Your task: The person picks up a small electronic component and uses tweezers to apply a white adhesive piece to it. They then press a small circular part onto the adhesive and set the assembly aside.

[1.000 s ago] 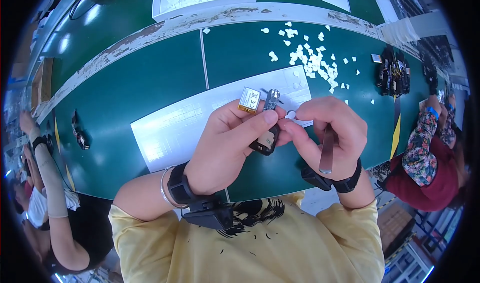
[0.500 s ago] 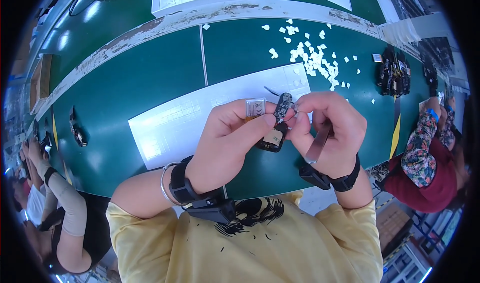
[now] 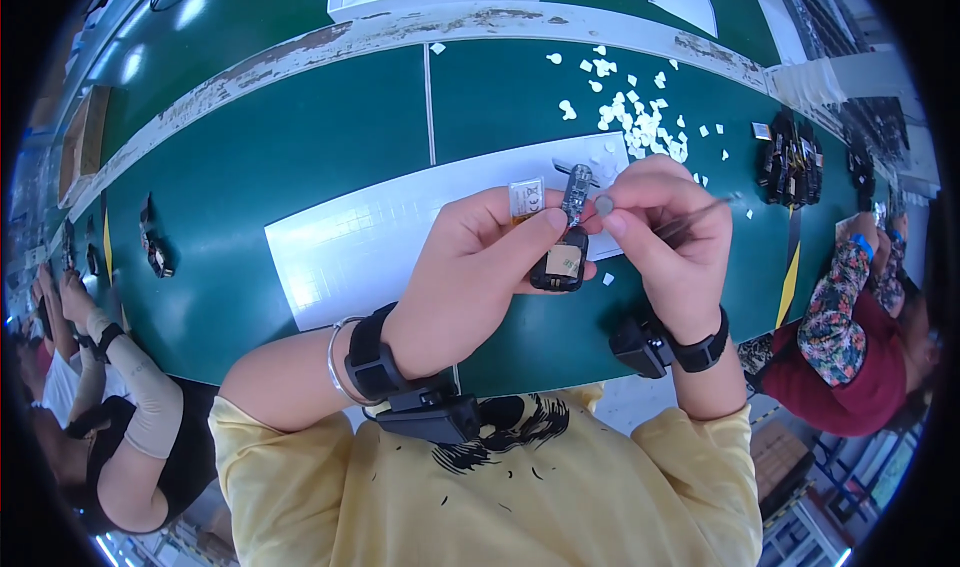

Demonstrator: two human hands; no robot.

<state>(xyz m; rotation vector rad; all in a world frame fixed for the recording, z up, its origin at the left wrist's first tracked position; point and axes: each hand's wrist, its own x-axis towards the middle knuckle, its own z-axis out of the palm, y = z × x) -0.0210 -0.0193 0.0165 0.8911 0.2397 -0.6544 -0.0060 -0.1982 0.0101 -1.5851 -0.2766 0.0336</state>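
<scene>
My left hand [image 3: 462, 272] is closed around a small opened electronic device, its thumb pressing on the parts. The device's black casing [image 3: 560, 266] with a tan label sits lowest, and a narrow circuit board [image 3: 577, 189] stands out above it. Beside the board is a silver labelled flat cell [image 3: 526, 197]. My right hand [image 3: 682, 252] pinches a small round grey disc [image 3: 604, 205] between thumb and forefinger, just right of the board. A pair of metal tweezers [image 3: 697, 219] also lies in that hand, pointing out to the right.
Under my hands lies a white sheet [image 3: 360, 252] on the green table [image 3: 300, 147]. White bits [image 3: 640, 122] are scattered beyond it. A box [image 3: 435, 7] of similar bits stands at the back. Black devices [image 3: 792, 162] are bunched at right; another [image 3: 153, 242] lies left. People work on both sides.
The tweezers in my right hand have swung from pointing down toward me to pointing out right. The grey disc now shows face on, apart from the board. The view has shifted slightly.
</scene>
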